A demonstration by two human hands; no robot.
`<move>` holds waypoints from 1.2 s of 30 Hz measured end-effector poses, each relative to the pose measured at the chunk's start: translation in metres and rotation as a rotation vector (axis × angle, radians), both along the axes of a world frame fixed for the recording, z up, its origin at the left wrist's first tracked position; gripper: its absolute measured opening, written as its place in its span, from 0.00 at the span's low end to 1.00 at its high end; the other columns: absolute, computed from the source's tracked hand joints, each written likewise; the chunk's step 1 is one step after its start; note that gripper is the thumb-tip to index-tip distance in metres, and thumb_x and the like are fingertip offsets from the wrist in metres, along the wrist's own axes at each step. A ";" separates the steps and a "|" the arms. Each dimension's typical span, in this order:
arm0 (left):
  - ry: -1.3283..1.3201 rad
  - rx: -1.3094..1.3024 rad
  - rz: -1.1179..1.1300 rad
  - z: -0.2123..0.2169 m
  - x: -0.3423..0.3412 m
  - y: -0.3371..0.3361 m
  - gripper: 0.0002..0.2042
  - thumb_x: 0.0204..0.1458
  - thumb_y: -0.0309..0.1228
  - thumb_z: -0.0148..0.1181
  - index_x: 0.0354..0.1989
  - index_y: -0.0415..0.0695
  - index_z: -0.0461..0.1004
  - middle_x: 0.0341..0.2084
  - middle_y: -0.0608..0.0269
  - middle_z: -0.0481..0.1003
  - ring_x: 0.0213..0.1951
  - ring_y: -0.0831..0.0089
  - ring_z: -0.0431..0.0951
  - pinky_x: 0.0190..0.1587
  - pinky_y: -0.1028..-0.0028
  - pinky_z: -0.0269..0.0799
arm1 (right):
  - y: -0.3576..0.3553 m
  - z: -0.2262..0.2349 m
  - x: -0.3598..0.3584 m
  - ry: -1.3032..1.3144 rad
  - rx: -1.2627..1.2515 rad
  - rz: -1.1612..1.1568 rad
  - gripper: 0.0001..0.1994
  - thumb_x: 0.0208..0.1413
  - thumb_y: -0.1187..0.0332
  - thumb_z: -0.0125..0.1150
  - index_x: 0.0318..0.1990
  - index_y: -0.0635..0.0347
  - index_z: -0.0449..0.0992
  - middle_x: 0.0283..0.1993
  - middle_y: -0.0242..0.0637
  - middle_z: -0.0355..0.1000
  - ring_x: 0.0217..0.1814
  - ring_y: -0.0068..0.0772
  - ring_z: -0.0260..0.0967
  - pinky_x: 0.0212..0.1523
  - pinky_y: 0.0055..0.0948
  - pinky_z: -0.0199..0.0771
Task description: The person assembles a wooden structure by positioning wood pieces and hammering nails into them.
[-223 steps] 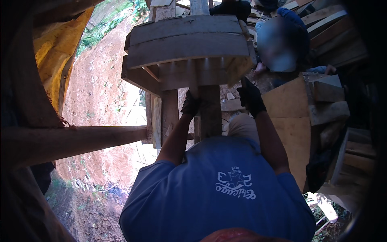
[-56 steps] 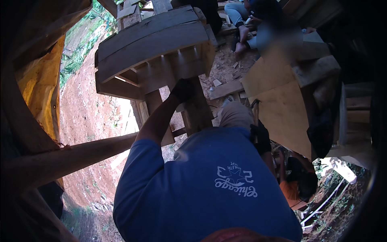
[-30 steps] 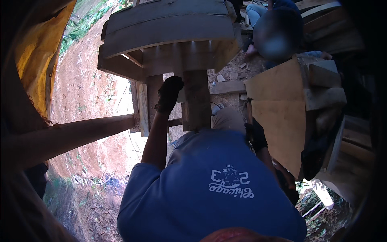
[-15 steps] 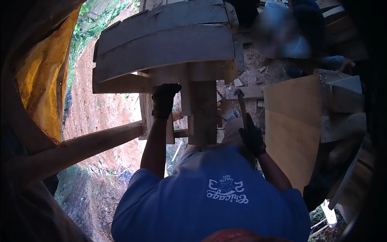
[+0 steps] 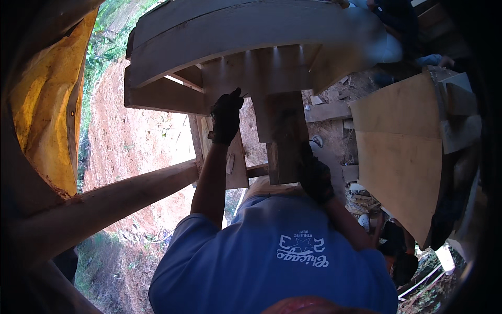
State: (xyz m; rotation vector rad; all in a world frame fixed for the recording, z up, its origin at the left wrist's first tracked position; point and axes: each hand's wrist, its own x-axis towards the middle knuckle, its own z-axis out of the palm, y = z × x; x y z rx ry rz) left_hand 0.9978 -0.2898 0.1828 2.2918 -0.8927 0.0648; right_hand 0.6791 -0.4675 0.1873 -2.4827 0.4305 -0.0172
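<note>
A curved wooden piece built of planks [image 5: 225, 37] spans the upper middle, with a flat board [image 5: 225, 73] under its lower edge. My left hand [image 5: 226, 118], in a dark glove, is raised against this board. Its fingers are pinched on a thin, nail-like sliver that pokes out at the fingertips. My right hand [image 5: 315, 175], also gloved, is closed low beside an upright wooden block [image 5: 285, 162]. The hammer it grips is only a dark smear [image 5: 287, 123] in front of the block, blurred by motion.
A round wooden pole [image 5: 130, 186] crosses at the left, near a yellow tarp [image 5: 44, 104]. A large curved wooden panel [image 5: 400, 157] stands at the right. Another person [image 5: 395, 21] is at the upper right, partly blurred. Wood scraps [image 5: 363, 199] litter the ground, and a dirt slope [image 5: 125, 131] lies beyond.
My right hand has moved left and inward with the hammer, from beside the panel to the block. My left hand appears slightly further right and lower. The whole view has shifted a little.
</note>
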 end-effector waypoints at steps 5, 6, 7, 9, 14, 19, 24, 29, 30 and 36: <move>0.235 -0.178 0.095 0.026 -0.022 0.021 0.11 0.64 0.27 0.62 0.51 0.39 0.85 0.48 0.51 0.85 0.53 0.64 0.84 0.57 0.65 0.79 | 0.032 -0.004 -0.001 -0.040 -0.115 -0.060 0.39 0.64 0.65 0.61 0.81 0.62 0.52 0.34 0.49 0.78 0.32 0.53 0.78 0.35 0.48 0.79; 0.256 -0.214 0.038 0.026 -0.023 0.029 0.11 0.64 0.27 0.61 0.50 0.39 0.85 0.48 0.52 0.85 0.53 0.64 0.84 0.56 0.65 0.79 | 0.037 -0.010 -0.006 -0.077 -0.156 -0.057 0.40 0.64 0.65 0.61 0.81 0.62 0.51 0.31 0.47 0.77 0.30 0.51 0.77 0.34 0.47 0.79; 0.278 -0.249 -0.021 0.023 -0.023 0.036 0.11 0.65 0.27 0.61 0.50 0.39 0.85 0.48 0.53 0.85 0.52 0.64 0.85 0.56 0.65 0.80 | 0.037 -0.018 -0.006 -0.047 -0.193 -0.060 0.41 0.63 0.66 0.61 0.81 0.61 0.51 0.32 0.48 0.77 0.31 0.51 0.77 0.35 0.48 0.79; 0.428 -0.448 -0.125 -0.005 -0.025 0.047 0.10 0.64 0.26 0.61 0.49 0.41 0.86 0.47 0.55 0.86 0.48 0.65 0.87 0.50 0.65 0.83 | 0.040 -0.030 -0.013 0.033 -0.254 -0.074 0.41 0.61 0.67 0.62 0.81 0.60 0.52 0.33 0.49 0.78 0.33 0.52 0.78 0.37 0.49 0.80; 0.311 -0.465 -0.241 -0.019 -0.032 0.055 0.09 0.62 0.25 0.61 0.46 0.44 0.86 0.43 0.57 0.86 0.45 0.66 0.87 0.47 0.67 0.83 | 0.051 -0.029 -0.007 -0.054 -0.263 -0.103 0.39 0.59 0.66 0.62 0.79 0.58 0.59 0.39 0.50 0.79 0.38 0.53 0.79 0.43 0.50 0.81; 0.107 -0.362 -0.255 -0.015 -0.021 0.030 0.09 0.62 0.26 0.58 0.44 0.45 0.85 0.41 0.57 0.85 0.45 0.65 0.85 0.49 0.66 0.81 | 0.052 -0.046 -0.012 -0.193 -0.258 -0.104 0.39 0.59 0.66 0.62 0.79 0.55 0.59 0.39 0.53 0.78 0.40 0.56 0.78 0.44 0.52 0.79; -0.103 -0.282 -0.178 -0.001 0.033 -0.018 0.11 0.59 0.25 0.56 0.43 0.45 0.86 0.42 0.59 0.85 0.46 0.62 0.85 0.52 0.65 0.79 | 0.050 -0.082 -0.030 0.016 -0.373 -0.113 0.31 0.60 0.64 0.63 0.72 0.56 0.69 0.40 0.50 0.78 0.41 0.56 0.78 0.45 0.52 0.79; -0.377 -0.190 -0.161 -0.013 0.106 -0.042 0.08 0.61 0.34 0.63 0.44 0.51 0.86 0.42 0.60 0.85 0.45 0.57 0.85 0.49 0.60 0.79 | 0.061 -0.073 -0.018 0.009 -0.255 -0.147 0.29 0.61 0.63 0.64 0.71 0.56 0.70 0.40 0.50 0.78 0.40 0.56 0.78 0.44 0.53 0.79; -0.342 -0.187 -0.165 -0.015 0.113 -0.052 0.08 0.62 0.35 0.62 0.43 0.52 0.87 0.42 0.60 0.85 0.45 0.57 0.84 0.49 0.59 0.79 | 0.063 -0.070 -0.018 -0.007 -0.191 -0.186 0.30 0.62 0.63 0.64 0.72 0.55 0.69 0.40 0.51 0.78 0.40 0.56 0.78 0.43 0.53 0.79; -0.461 0.061 -0.128 -0.036 0.159 -0.092 0.13 0.63 0.46 0.61 0.42 0.52 0.85 0.41 0.59 0.84 0.47 0.54 0.84 0.49 0.54 0.78 | 0.061 -0.062 -0.022 0.064 0.135 -0.299 0.21 0.65 0.58 0.62 0.61 0.57 0.77 0.46 0.51 0.80 0.49 0.57 0.78 0.54 0.54 0.76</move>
